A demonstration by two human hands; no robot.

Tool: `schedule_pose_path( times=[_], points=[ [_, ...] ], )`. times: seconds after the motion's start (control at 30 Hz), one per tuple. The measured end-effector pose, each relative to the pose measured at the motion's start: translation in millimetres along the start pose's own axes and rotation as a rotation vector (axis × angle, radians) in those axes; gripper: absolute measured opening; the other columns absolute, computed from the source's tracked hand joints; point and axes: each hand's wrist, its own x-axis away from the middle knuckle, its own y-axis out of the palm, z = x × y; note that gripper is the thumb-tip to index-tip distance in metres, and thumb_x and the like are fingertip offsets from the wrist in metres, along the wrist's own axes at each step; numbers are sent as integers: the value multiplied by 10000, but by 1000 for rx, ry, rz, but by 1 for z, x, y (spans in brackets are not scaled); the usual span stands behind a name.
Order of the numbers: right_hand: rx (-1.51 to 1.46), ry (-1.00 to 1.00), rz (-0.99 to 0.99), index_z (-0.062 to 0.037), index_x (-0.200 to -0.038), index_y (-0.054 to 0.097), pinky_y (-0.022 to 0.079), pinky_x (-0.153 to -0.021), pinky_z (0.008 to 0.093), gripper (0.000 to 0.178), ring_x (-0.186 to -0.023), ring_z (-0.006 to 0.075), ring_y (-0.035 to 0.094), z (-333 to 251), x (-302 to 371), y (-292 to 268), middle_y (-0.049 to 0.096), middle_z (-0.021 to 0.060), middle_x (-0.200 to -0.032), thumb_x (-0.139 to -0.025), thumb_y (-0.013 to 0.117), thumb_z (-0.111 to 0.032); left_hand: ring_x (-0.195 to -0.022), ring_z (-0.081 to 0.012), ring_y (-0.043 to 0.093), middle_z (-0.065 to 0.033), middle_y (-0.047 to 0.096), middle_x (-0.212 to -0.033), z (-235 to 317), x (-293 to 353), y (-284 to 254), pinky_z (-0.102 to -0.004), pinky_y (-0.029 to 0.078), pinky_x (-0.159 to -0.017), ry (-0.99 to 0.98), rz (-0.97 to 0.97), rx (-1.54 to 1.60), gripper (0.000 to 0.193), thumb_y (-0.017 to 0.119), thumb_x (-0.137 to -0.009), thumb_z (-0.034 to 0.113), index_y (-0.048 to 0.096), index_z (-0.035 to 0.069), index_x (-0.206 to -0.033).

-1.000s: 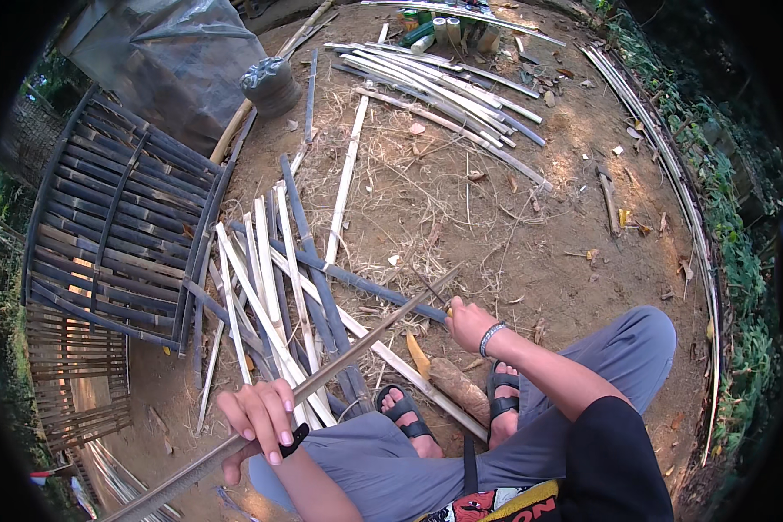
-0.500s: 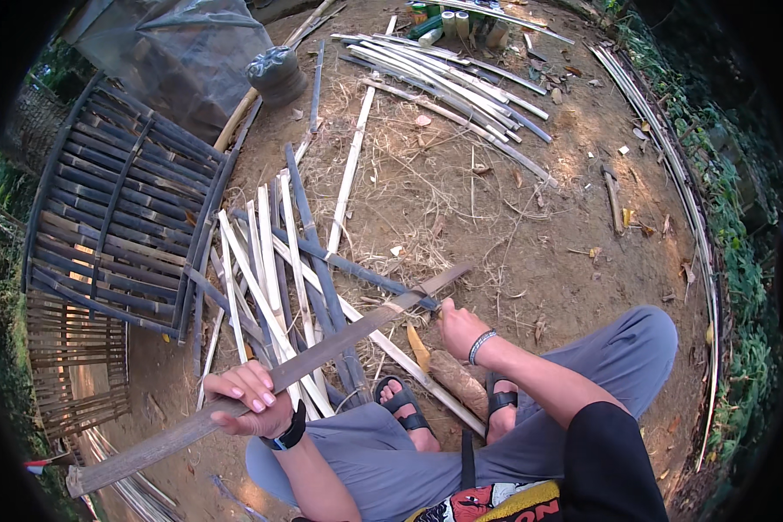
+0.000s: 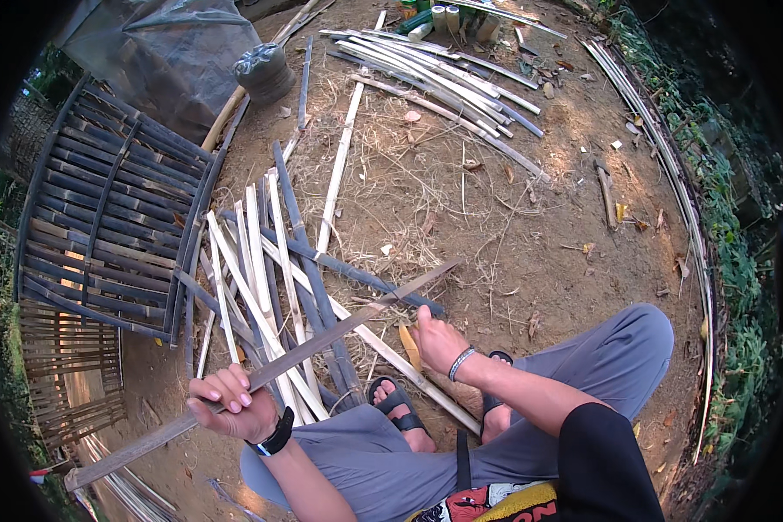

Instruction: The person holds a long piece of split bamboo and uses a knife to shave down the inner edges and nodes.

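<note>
My left hand [image 3: 235,407] is closed round a long brown bamboo slat [image 3: 339,328]. The slat slants across my lap from the lower left up to the middle of the view, its narrow edge turned up. Close to its far end is my right hand [image 3: 444,350], a fist with the thumb on top; whatever sits inside those fingers is hidden. A dark bamboo strip [image 3: 357,274] lies under the far part of the slat. Pale split strips [image 3: 257,252] and dark ones lie heaped on the ground beyond my left hand.
At the left leans a dark bamboo slatted panel [image 3: 113,209]. A stack of pale strips [image 3: 444,74] lies at the back, near a filled dark plastic bag [image 3: 265,74]. Long thin strips [image 3: 661,157] run along the plants at the right. My sandalled feet [image 3: 400,413] rest before me.
The slat has rolled so that its narrow edge shows instead of its wide face. Both hands have shifted slightly left in the view, and the left fingers have curled tighter round it.
</note>
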Motion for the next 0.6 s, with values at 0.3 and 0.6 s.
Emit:
schedule_pose_path(
  times=[0.3,0.6],
  points=[
    [-20,-3,6,70,-958,338,487,-606,536,232,-682,487,590,11,-2,2,583,316,-686,-916,439,-136,-428,-77,417,30,422,-471,0,-3,-1,-243,379,-550,-20,-26,-15,354,469,-955,377,448,111,-722],
    [-34,-59,-30,70,-992,353,489,-667,537,242,-732,487,601,-1,-5,-1,595,330,-733,-911,412,-151,-428,-81,424,29,418,-465,1,-5,-10,-248,368,-537,-38,47,10,362,475,-950,383,453,109,-715]
  ],
)
